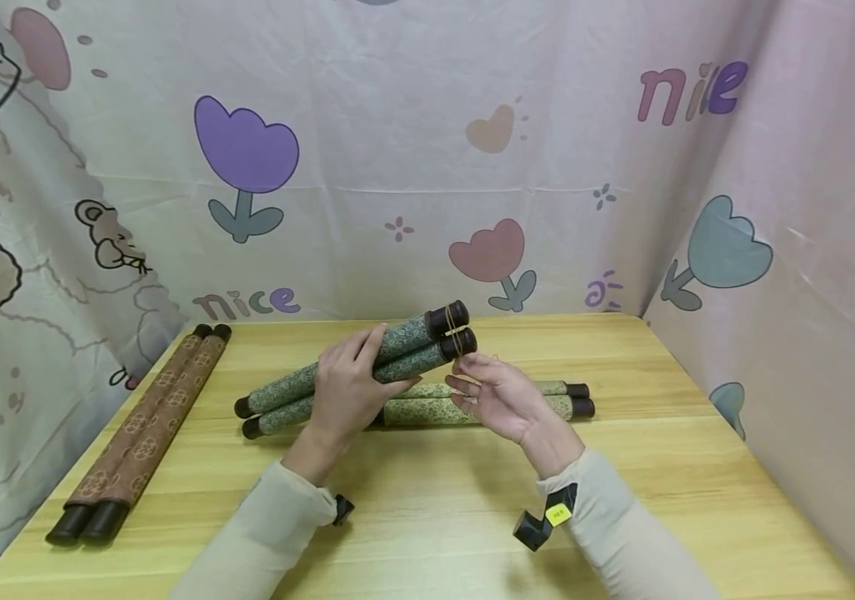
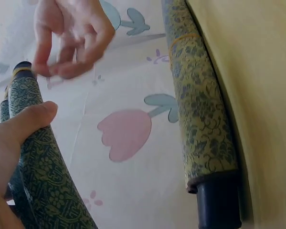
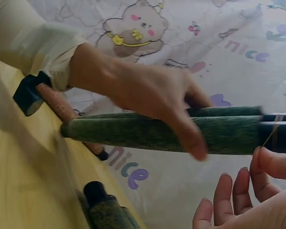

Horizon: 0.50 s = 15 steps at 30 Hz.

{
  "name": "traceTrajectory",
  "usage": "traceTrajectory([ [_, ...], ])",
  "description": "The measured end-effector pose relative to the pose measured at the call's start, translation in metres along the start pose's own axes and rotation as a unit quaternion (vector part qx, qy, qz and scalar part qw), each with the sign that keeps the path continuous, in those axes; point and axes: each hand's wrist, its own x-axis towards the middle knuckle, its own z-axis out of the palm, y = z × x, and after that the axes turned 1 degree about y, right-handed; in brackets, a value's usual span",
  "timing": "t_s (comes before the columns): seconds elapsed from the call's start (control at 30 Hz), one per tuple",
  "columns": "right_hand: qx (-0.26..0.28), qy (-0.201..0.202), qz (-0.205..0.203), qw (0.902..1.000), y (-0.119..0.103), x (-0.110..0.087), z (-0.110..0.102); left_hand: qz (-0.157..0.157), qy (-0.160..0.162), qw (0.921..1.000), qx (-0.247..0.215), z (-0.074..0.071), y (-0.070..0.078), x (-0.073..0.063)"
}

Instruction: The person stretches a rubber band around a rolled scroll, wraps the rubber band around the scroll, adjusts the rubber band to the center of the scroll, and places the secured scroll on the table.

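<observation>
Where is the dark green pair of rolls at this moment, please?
In the head view, the dark green pair is near the centre, gripped by the left hand, its right end by the right hand, partly hiding the yellow-green pair.

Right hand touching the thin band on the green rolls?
Touching. The right wrist view shows the thin band slanting across the dark end to the right hand, which pinches it.
</observation>
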Motion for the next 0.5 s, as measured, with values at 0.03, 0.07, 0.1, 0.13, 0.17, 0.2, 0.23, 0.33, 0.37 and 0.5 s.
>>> traceTrajectory([
  [0.03, 0.002, -0.002, 0.002, 1.0, 0.001, 0.0, 0.0, 0.004, 0.003, 1.0, -0.001, -0.001, 0.001, 0.0],
  [0.07, 0.003, -0.006, 0.005, 1.0, 0.003, 0.0, 0.0, 0.009, 0.003, 1.0, 0.001, -0.001, 0.002, 0.001],
  [0.1, 0.004, -0.01, 0.008, 0.9999, 0.004, 0.0, 0.0, 0.012, 0.003, 0.9999, 0.001, -0.002, 0.003, 0.002],
  [0.13, 0.005, -0.015, 0.01, 0.9998, 0.004, 0.0, 0.0, 0.014, 0.001, 0.9999, 0.002, -0.003, 0.003, 0.002],
  [0.17, 0.004, -0.02, 0.011, 0.9997, 0.005, -0.001, 0.0, 0.014, -0.002, 0.9999, 0.002, -0.003, 0.003, 0.002],
  [0.2, 0.002, -0.022, 0.01, 0.9997, 0.005, -0.001, 0.0, 0.012, -0.006, 0.9999, 0.001, -0.004, 0.003, 0.002],
  [0.23, -0.002, -0.023, 0.007, 0.9997, 0.005, -0.002, -0.001, 0.01, -0.012, 0.9999, 0.002, -0.005, 0.003, 0.001],
  [0.33, -0.028, -0.02, -0.007, 0.9994, 0.003, -0.004, -0.004, -0.002, -0.032, 0.9995, -0.002, -0.007, 0.001, -0.001],
  [0.37, -0.037, -0.016, -0.013, 0.9991, 0.002, -0.005, -0.005, -0.007, -0.038, 0.9992, -0.002, -0.007, 0.0, -0.001],
  [0.5, -0.061, -0.011, -0.023, 0.9978, -0.002, -0.008, -0.009, -0.03, -0.064, 0.9975, -0.008, -0.011, -0.002, -0.002],
])
